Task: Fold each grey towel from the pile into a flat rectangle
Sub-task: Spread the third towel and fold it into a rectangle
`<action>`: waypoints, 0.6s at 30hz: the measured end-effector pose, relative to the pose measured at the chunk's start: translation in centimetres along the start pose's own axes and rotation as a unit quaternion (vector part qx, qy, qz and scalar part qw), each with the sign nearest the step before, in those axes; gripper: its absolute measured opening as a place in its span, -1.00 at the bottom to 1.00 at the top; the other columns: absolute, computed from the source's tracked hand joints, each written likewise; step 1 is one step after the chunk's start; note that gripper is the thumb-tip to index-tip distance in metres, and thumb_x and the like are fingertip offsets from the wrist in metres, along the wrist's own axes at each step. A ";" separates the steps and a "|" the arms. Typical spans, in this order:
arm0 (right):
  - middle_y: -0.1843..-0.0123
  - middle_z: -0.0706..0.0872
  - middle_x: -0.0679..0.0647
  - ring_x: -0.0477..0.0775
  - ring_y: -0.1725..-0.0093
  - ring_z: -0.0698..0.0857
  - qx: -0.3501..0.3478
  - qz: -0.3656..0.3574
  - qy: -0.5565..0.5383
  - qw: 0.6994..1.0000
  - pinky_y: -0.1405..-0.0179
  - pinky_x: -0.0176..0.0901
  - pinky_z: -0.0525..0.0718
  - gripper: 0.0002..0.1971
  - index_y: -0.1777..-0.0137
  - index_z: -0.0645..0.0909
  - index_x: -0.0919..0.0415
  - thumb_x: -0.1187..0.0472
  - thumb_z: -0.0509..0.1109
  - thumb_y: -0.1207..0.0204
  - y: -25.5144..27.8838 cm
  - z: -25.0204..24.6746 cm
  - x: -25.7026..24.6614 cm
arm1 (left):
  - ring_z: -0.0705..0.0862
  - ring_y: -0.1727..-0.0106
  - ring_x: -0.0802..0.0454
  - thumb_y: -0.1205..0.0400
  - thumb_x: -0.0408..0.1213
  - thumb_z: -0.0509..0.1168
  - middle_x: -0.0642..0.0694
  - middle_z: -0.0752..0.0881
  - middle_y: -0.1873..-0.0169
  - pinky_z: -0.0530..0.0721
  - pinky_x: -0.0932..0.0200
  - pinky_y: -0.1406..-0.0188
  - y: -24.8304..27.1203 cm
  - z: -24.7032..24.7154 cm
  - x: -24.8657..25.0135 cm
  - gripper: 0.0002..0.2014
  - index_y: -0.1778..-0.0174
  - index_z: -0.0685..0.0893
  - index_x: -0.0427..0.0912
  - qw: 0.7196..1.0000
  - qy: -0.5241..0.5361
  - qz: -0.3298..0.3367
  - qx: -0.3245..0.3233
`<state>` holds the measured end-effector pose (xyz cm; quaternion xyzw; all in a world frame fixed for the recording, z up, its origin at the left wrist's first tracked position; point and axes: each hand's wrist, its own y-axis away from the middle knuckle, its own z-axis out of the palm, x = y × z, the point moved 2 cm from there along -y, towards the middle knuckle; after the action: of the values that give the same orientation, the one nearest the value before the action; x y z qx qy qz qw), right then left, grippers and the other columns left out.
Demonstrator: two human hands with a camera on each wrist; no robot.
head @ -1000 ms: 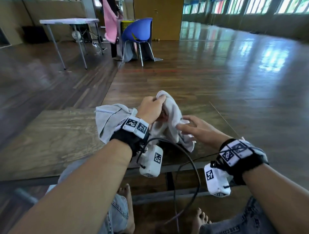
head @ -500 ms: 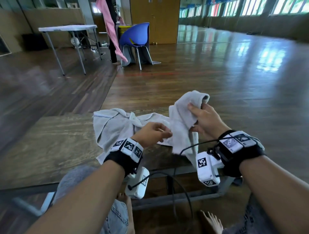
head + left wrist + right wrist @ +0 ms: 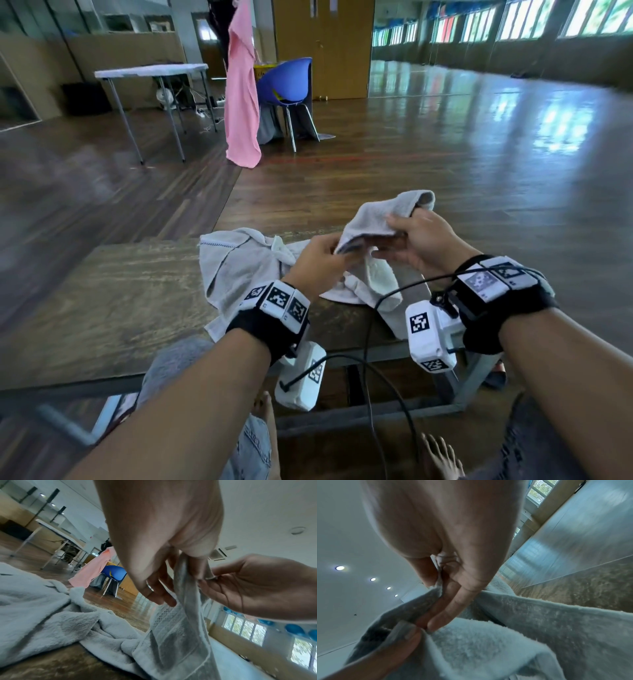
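Note:
A grey towel (image 3: pixel 378 216) is lifted off the low wooden table (image 3: pixel 102 308), its lower part trailing onto the tabletop. My right hand (image 3: pixel 394 233) grips its raised top fold, thumb on the near side. My left hand (image 3: pixel 337 251) pinches the towel's edge just below and left of the right hand. In the left wrist view the left hand (image 3: pixel 178 582) holds the hanging towel (image 3: pixel 181 622) beside the right hand (image 3: pixel 257 588). In the right wrist view the right hand (image 3: pixel 435 601) is curled round the towel (image 3: pixel 488 642). More crumpled grey towels (image 3: pixel 239 274) lie left of the hands.
A black cable (image 3: pixel 368 342) loops from the wrists over the table's near edge. My knees and bare feet are under the table. On the wooden floor beyond stand a blue chair (image 3: pixel 287 82), a hanging pink cloth (image 3: pixel 241 102) and a white folding table (image 3: pixel 150 70).
The towel passed from my raised left hand to my right hand, which lifted it to the right. My left hand dropped, then came back up to pinch the edge beside the right hand.

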<state>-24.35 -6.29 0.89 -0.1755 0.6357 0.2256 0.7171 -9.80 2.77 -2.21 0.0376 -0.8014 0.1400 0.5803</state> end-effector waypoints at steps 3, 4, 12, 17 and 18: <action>0.15 0.80 0.23 0.15 0.26 0.87 0.019 0.001 -0.014 1.000 0.38 -0.01 0.82 -0.86 -0.06 0.58 0.28 0.28 0.20 -0.77 0.1 0.1 -0.6 | 0.74 0.15 -0.03 -0.65 -0.36 0.35 -0.17 0.81 0.19 0.77 -0.03 0.11 -0.5 -1.4 0.2 -0.89 0.03 0.79 -0.25 0.995 0.051 -0.012 0.083; 0.13 0.77 0.24 0.16 0.27 0.87 0.036 0.001 -0.017 0.999 0.39 -0.01 0.82 -0.88 -0.08 0.55 0.29 0.27 0.20 -0.76 0.2 0.1 -0.8 | 0.72 0.19 0.05 -0.64 -0.37 0.32 -0.07 0.79 0.25 0.73 0.11 0.20 -0.7 -1.9 0.6 -0.87 0.08 0.79 -0.19 0.991 0.065 -0.013 0.120; -0.27 0.62 0.25 0.21 0.13 0.84 0.112 -0.059 0.044 0.991 0.29 0.10 0.79 -0.63 -0.39 0.34 0.12 0.33 0.32 -0.65 0.3 1.7 -2.8 | 0.68 0.07 -0.08 -0.75 -0.22 0.17 -0.15 0.70 0.10 0.65 0.12 0.08 -4.1 -3.1 5.9 -0.86 -0.10 0.58 -0.17 0.978 -0.056 0.045 0.198; -0.35 0.47 0.07 -0.08 -0.13 0.64 0.126 -0.230 0.344 0.902 -0.02 -0.17 0.66 -0.04 -0.69 0.04 -0.37 0.16 0.54 -0.47 1.9 1.0 -3.6 | 0.63 0.17 -0.08 -0.54 -0.54 0.19 -0.18 0.64 0.12 0.64 0.12 0.25 -3.8 -1.0 8.2 -0.69 -0.16 0.46 -0.19 0.962 -0.253 0.096 -0.044; -0.25 0.48 0.03 -0.14 0.00 0.63 0.153 -0.257 0.389 0.871 0.11 -0.24 0.61 -0.13 -0.62 0.16 -0.47 0.13 0.52 -0.44 2.4 0.9 -3.8 | 0.66 0.07 -0.14 -0.53 -0.54 0.18 -0.20 0.68 0.04 0.65 0.03 0.13 -3.7 -0.6 8.3 -0.67 -0.16 0.47 -0.14 0.946 -0.300 0.104 -0.064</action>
<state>-25.29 -4.21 4.87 -0.2944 0.8223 -0.1539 0.4620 -11.08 0.25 6.41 -0.0424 -0.9451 0.1304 0.2965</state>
